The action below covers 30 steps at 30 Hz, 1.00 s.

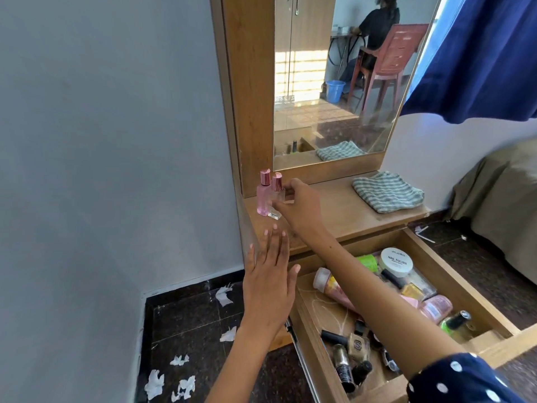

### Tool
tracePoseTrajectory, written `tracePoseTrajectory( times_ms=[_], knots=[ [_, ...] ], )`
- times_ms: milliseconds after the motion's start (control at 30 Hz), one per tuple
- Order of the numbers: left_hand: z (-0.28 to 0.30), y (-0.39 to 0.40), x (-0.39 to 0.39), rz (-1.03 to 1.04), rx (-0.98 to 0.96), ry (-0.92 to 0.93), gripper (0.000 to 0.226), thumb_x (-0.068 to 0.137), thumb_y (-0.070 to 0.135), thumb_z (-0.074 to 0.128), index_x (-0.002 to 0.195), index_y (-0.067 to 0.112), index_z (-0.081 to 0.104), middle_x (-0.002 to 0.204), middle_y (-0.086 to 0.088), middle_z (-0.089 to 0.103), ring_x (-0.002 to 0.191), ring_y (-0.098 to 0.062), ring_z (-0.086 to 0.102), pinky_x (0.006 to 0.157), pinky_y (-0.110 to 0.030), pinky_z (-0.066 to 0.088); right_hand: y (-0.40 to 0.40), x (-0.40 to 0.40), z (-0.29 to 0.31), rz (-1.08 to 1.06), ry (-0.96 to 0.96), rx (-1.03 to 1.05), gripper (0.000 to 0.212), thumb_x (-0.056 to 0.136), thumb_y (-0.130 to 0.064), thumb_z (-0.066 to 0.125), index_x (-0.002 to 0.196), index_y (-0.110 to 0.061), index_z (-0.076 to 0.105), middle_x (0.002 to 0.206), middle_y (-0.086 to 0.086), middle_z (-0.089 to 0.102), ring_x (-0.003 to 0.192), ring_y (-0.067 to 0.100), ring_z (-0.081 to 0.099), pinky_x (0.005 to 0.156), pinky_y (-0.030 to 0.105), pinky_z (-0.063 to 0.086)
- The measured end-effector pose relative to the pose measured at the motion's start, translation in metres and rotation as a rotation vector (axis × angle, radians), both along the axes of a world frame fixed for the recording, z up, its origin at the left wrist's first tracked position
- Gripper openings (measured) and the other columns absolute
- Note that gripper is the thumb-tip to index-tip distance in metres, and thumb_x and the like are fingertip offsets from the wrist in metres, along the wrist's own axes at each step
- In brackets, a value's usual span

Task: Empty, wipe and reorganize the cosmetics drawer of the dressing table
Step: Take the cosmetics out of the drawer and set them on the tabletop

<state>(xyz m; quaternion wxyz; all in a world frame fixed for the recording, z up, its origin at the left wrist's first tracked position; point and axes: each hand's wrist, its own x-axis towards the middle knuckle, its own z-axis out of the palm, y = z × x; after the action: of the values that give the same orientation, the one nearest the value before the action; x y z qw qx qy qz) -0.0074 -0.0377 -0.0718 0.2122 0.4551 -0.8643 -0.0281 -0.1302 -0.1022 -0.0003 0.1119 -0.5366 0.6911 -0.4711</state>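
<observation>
Nearest, the pulled-out drawer (453, 289) is far from emptied: nail polish bottles (348, 359), a white nail-polish jar (396, 261) and a pink tube (334, 287) lie jumbled inside, so most unloading, all wiping and the reorganizing appear to remain. Left of it the left hand (268, 283) hovers with fingers straight and spread, holding nothing. Farther on, the right hand (299, 209) pinches a small clear bottle (72, 199) with a pink cap, setting it on the surface (343, 210) just beside a pink bottle (263, 197). A striped cloth (388, 191) lies far right.
</observation>
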Motion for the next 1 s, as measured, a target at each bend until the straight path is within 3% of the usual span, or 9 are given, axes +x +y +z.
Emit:
tracePoseTrajectory(
  times_ms=[133,333,467,567,700,833,1000],
  knots=[
    [0.0,0.0,0.0,0.0,0.006,-0.002,0.059,0.101,0.047,0.015,0.147,0.026,-0.014,0.152,0.006,-0.026,0.14,-0.014,-0.027,0.11,-0.034,-0.024,-0.003,-0.002,-0.003,-0.008,0.003,-0.008,0.029,0.082,-0.016,0.073,0.108,-0.007,0.064,0.099,0.005,0.067,0.085,0.012,0.058,0.069,0.016,0.043],
    [0.0,0.001,-0.002,0.01,0.006,-0.017,0.059,0.101,0.046,0.014,0.149,0.025,-0.014,0.154,0.006,-0.026,0.139,-0.013,-0.03,0.107,-0.031,-0.028,0.016,-0.012,-0.006,0.009,0.017,0.036,0.056,0.074,-0.019,0.082,0.123,-0.006,0.058,0.109,0.005,0.067,0.099,0.015,0.062,0.085,0.023,0.051],
    [0.001,0.001,-0.001,0.012,0.007,-0.036,0.06,0.101,0.045,0.015,0.151,0.024,-0.01,0.155,0.005,-0.024,0.14,-0.012,-0.028,0.107,-0.03,-0.027,0.058,-0.03,-0.01,0.019,0.061,0.049,0.043,0.076,-0.014,0.079,0.116,-0.009,0.063,0.105,0.002,0.068,0.096,0.013,0.063,0.086,0.029,0.054],
    [0.001,0.002,0.0,0.002,0.015,-0.04,0.06,0.101,0.044,0.016,0.151,0.023,-0.011,0.155,0.005,-0.024,0.14,-0.012,-0.028,0.107,-0.029,-0.027,0.103,-0.045,-0.019,0.138,0.098,0.09,0.023,0.08,-0.014,0.075,0.102,-0.015,0.069,0.091,-0.006,0.071,0.086,0.005,0.067,0.08,0.023,0.055],
    [0.001,0.002,-0.001,0.009,0.022,-0.044,0.06,0.102,0.043,0.016,0.151,0.022,-0.011,0.155,0.004,-0.024,0.141,-0.012,-0.027,0.109,-0.031,-0.024,0.15,-0.056,-0.039,0.338,0.346,0.386,0.016,0.081,-0.02,0.07,0.096,-0.023,0.071,0.085,-0.012,0.071,0.079,0.004,0.066,0.076,0.023,0.053],
    [0.003,0.002,0.0,0.013,0.03,-0.05,0.06,0.102,0.043,0.018,0.151,0.023,-0.011,0.155,0.003,-0.023,0.141,-0.013,-0.025,0.11,-0.033,-0.021,0.17,-0.055,-0.066,0.455,0.553,0.664,0.024,0.079,-0.029,0.069,0.103,-0.029,0.067,0.094,-0.014,0.071,0.088,0.005,0.064,0.08,0.023,0.05],
    [0.005,0.002,0.0,0.014,0.026,-0.065,0.061,0.101,0.044,0.02,0.151,0.021,-0.008,0.156,0.002,-0.021,0.143,-0.014,-0.022,0.111,-0.034,-0.019,0.167,-0.044,-0.081,0.413,0.803,0.629,0.032,0.083,-0.039,0.067,0.111,-0.026,0.065,0.104,-0.001,0.07,0.1,0.023,0.064,0.073,0.03,0.047]
  ],
)
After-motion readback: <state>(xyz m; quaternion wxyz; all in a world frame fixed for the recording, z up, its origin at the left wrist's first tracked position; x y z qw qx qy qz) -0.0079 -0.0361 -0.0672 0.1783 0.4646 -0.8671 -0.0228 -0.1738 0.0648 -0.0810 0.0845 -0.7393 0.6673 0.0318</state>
